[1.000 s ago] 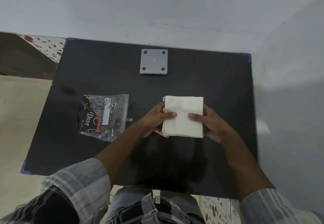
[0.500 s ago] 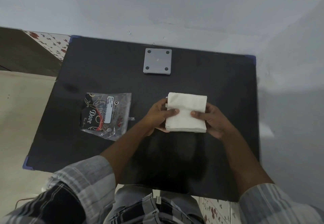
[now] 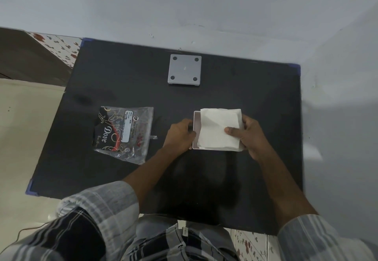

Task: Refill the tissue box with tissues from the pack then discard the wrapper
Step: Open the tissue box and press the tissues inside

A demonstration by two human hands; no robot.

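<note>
Nearest the front edge of the black rectangular table (image 3: 255,97), the surface is bare except for the person's two forearms reaching in from grey striped sleeves. Just past the middle, toward the right edge, sits the small white open-topped tissue box (image 3: 196,126), and the stack of white folded paper tissues (image 3: 216,129) lies on its opening, shifted right so that a strip of the box's inside shows along the left wall. Whether the stack has sunk into the box or only rests on the rim cannot be told. The left hand (image 3: 180,135) is curled against the box's left wall, steadying it; the right hand (image 3: 250,135) grips the stack's right side, thumb pressed flat on top and the fingers wrapped under or behind, out of sight.

The tissues look light, soft and loose — likely to fan or crease if pinched at one corner, so holding them across both sides and pressing evenly from above seems the safer way to seat them. The box looks thin and light and would probably slide without that left-hand brace.

Level with the box, toward the left edge, the clear plastic wrapper with black "Dove" printing (image 3: 122,133) lies flat and crumpled, well apart from both hands — not yet discarded. At the back edge, near its middle, lies a grey square plate with four holes (image 3: 184,70).
</note>
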